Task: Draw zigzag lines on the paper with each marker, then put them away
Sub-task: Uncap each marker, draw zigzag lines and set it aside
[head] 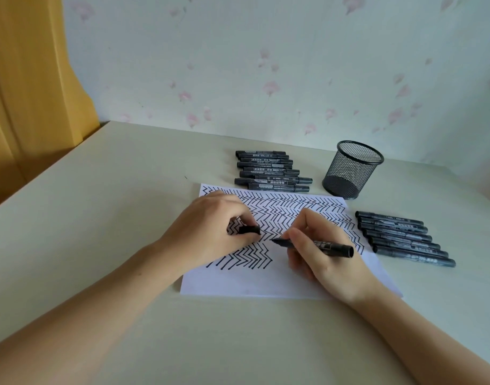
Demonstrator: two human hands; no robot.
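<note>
Risk of smearing is the main hazard: right hand pinches the uncapped marker, tip at the paper among fresh zigzags, palm resting on the sheet; left hand pinches the cap, pressing the paper flat; releasing it could shift the sheet; mesh cup stands empty behind

Head view: single wide-angle camera, worn high, facing forward and down, close over the pale cream tabletop
</note>
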